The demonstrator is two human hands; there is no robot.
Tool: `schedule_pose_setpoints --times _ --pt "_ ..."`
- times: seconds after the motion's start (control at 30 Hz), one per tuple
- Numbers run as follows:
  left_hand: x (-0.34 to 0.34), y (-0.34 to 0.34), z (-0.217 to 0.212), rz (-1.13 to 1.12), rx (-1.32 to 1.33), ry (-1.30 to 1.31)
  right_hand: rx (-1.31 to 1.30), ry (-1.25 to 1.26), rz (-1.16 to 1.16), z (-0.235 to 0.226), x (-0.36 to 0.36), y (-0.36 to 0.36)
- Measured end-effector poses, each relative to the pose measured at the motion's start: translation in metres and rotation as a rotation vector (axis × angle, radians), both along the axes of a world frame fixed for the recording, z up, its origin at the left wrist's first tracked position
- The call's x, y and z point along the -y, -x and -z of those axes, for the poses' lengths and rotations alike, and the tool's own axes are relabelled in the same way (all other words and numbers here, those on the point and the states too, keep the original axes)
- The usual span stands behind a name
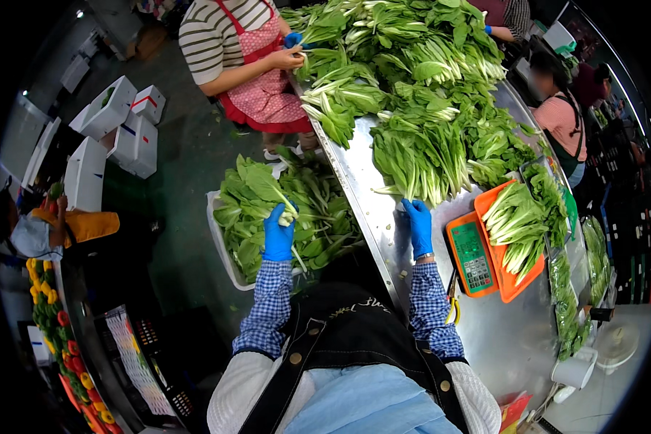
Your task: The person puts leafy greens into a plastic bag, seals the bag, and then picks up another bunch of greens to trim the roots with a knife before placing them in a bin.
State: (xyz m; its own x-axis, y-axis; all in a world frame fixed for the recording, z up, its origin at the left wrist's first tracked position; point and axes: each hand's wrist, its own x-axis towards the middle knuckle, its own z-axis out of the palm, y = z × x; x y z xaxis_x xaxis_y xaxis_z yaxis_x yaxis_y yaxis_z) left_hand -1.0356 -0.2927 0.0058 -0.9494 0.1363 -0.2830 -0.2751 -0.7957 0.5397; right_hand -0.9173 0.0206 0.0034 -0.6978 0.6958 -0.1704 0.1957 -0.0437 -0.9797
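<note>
My left hand (278, 230), in a blue glove, is closed on the pale stem end of a leafy green (260, 182). Its broad leaves point away from me, above a white bin (217, 246) heaped with loose leaves (318, 217). On the right, my right hand (418, 226), also gloved in blue, reaches the near edge of the pile of leafy greens (427, 155) on the metal table. Its fingertips pinch together at the white stem ends there; the exact stalk is partly hidden by the glove.
Right of my right hand stand a green-faced scale (473, 257) and an orange tray (513, 282) of greens. Yellow-handled scissors (453, 307) lie nearby. Bagged greens (563, 296) line the right side. A co-worker in a red apron (264, 87) stands across the bin; white boxes (134, 145) are stacked left.
</note>
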Motion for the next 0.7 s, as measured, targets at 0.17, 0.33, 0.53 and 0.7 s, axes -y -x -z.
schedule_pose_setpoints --times 0.17,0.33,0.53,0.7 --pt "0.000 -0.003 0.016 0.104 -0.036 0.037 -0.152 0.319 -0.090 -0.038 0.022 0.004" --pt "-0.014 -0.006 0.001 0.149 -0.013 0.032 -0.217 0.416 -0.170 -0.045 0.028 0.007" --pt "-0.027 -0.014 0.026 0.175 -0.043 0.197 -0.202 0.195 -0.144 -0.055 0.060 0.023" --pt "-0.054 -0.035 -0.018 0.234 -0.158 0.210 -0.113 -0.199 -0.160 -0.066 0.098 0.036"
